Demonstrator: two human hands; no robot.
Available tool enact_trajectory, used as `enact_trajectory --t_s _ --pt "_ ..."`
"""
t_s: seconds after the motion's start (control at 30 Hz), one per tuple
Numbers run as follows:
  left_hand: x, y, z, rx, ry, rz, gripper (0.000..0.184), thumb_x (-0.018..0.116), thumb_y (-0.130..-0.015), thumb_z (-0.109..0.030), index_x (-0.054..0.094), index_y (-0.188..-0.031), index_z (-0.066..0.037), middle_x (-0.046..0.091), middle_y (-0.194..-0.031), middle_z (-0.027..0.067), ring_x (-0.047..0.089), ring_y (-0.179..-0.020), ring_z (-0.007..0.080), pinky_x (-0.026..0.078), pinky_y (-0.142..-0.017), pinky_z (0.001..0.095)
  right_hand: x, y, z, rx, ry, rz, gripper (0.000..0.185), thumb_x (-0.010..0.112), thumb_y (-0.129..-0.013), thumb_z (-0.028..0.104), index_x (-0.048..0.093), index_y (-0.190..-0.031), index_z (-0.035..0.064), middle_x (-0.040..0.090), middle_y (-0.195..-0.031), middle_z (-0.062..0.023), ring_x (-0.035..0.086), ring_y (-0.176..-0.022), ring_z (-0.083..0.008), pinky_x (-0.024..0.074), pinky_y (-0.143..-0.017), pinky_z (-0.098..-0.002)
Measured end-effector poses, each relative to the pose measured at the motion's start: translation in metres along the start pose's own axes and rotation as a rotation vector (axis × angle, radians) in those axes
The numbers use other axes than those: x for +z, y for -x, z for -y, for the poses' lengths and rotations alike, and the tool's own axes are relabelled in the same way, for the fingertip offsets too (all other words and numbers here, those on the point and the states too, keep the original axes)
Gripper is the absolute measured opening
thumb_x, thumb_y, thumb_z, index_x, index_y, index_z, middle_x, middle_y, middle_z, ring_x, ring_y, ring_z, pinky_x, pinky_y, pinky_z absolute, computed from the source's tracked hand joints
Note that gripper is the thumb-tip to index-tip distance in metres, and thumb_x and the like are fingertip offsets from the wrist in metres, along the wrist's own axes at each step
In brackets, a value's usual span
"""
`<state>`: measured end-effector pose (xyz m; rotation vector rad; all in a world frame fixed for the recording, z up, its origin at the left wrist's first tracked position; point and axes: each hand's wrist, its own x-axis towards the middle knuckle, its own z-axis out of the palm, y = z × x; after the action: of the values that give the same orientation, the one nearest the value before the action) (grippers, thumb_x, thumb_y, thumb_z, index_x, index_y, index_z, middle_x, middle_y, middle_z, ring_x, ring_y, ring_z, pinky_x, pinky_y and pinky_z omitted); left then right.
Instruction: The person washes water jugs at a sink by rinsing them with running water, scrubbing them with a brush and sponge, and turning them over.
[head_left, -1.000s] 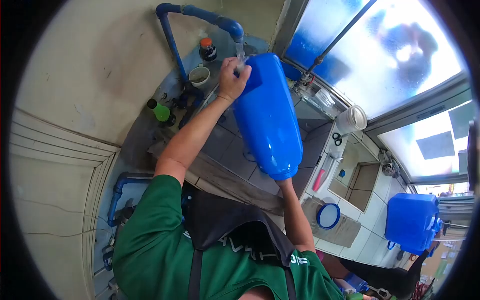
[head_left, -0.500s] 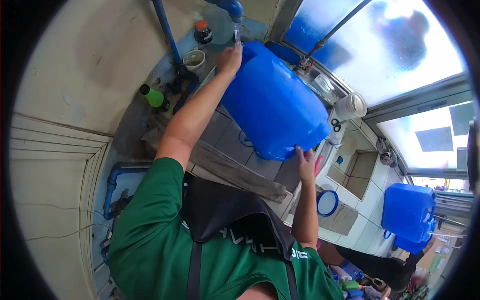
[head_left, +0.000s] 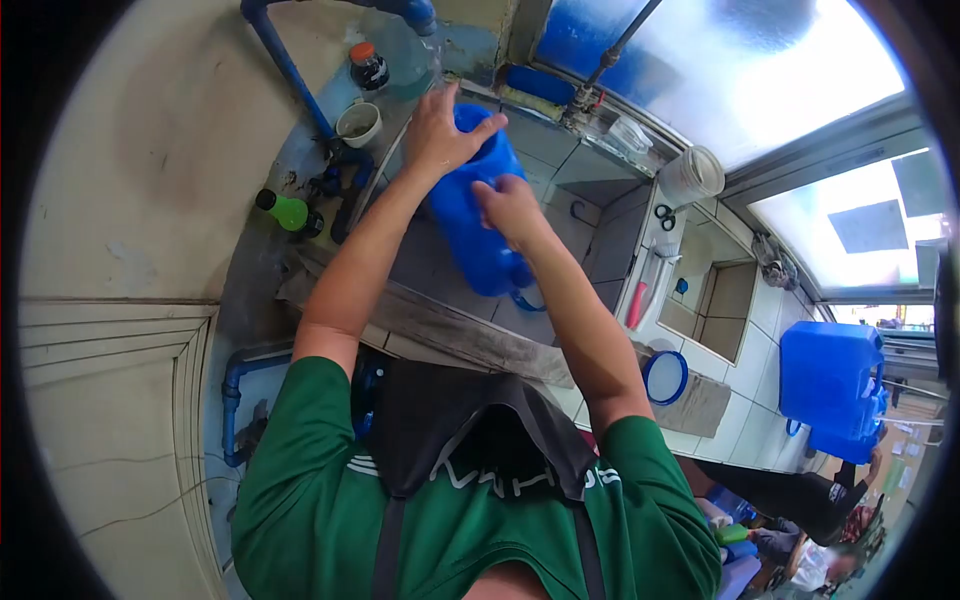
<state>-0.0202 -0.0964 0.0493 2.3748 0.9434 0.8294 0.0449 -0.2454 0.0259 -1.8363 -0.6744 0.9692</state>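
Observation:
A blue plastic jerrycan [head_left: 466, 230] is in the grey tiled basin [head_left: 420, 262] in front of me, its narrow side facing up toward me. My left hand [head_left: 440, 138] lies against its far upper end, fingers stretched and thumb spread apart. Curled on the jerrycan's upper side, my right hand [head_left: 512, 212] grips it around the handle area; the fingers' undersides are hidden. Just beyond my left hand is the end of a blue pipe [head_left: 420, 14], with clear water or plastic below it that I cannot make out well.
At left stand a white cup [head_left: 360, 124], an orange-capped bottle [head_left: 368, 68] and a green bottle [head_left: 290, 213]. A cloth [head_left: 430, 325] drapes the basin's front edge. On the right are a red-handled tool [head_left: 637, 303], a blue-rimmed lid [head_left: 665, 378], a white tub [head_left: 690, 176] and another blue jerrycan [head_left: 830, 375].
The jerrycan has turned from its broad face to its narrow side and moved left, lower into the basin. My right hand shifted from its near end up to its upper side; my left hand opened.

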Motion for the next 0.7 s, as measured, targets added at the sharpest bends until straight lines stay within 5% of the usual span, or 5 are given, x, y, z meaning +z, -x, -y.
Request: enact_trajectory --t_s 0.3,0.5,0.57,0.63,0.7 --pt "0.029 -0.021 0.058 -0.149 -0.340 0.191 0.085 0.073 -0.072 -0.056 0.046 -0.140 -0.015 0.041 -0.144 0.0231 0.042 -0.130 0.0423 0.037 -0.105 0.0518 0.018 -0.041 0.106 -0.432 0.571 -0.170 0.041 0.068 -0.078 0.033 0.068 -0.091 -0.0053 0.069 -0.087 -0.0253 0.067 -0.084 -0.0403 0.0543 -0.077 -0.0406" --pt "0.077 -0.055 0.122 0.332 -0.009 0.239 0.071 0.066 -0.088 -0.039 0.036 -0.145 -0.009 0.037 -0.150 0.0165 0.035 -0.138 0.0328 0.037 -0.107 0.0477 0.049 -0.085 0.150 -0.279 -0.607 0.189 0.033 0.067 -0.088 0.031 0.068 -0.086 -0.0011 0.070 -0.076 -0.0092 0.067 -0.065 -0.0206 0.0559 -0.063 -0.0334" --pt "0.069 -0.066 0.135 0.446 -0.107 0.209 0.070 0.066 -0.087 -0.039 0.040 -0.143 -0.007 0.041 -0.145 0.0189 0.039 -0.134 0.0350 0.038 -0.106 0.0465 0.091 -0.119 0.127 -0.658 -1.316 0.311 0.026 0.068 -0.087 0.026 0.069 -0.082 0.0011 0.068 -0.071 -0.0098 0.066 -0.062 -0.0183 0.0552 -0.060 -0.0342" --pt "0.061 -0.075 0.145 0.573 -0.187 0.169 0.068 0.066 -0.086 -0.040 0.044 -0.140 -0.005 0.046 -0.140 0.0212 0.043 -0.130 0.0372 0.038 -0.106 0.0453 0.035 -0.061 0.116 -0.484 -0.332 0.235 0.026 0.071 -0.085 0.030 0.069 -0.083 0.0040 0.069 -0.072 -0.0075 0.064 -0.063 -0.0205 0.0554 -0.064 -0.0338" --pt "0.055 -0.083 0.146 0.687 -0.280 0.092 0.067 0.066 -0.085 -0.040 0.047 -0.138 -0.003 0.051 -0.135 0.0235 0.046 -0.126 0.0393 0.038 -0.105 0.0440 0.022 -0.041 0.061 -0.895 0.193 -0.122 0.026 0.074 -0.080 0.031 0.069 -0.079 0.0056 0.066 -0.068 -0.0105 0.064 -0.063 -0.0232 0.0520 -0.061 -0.0370"
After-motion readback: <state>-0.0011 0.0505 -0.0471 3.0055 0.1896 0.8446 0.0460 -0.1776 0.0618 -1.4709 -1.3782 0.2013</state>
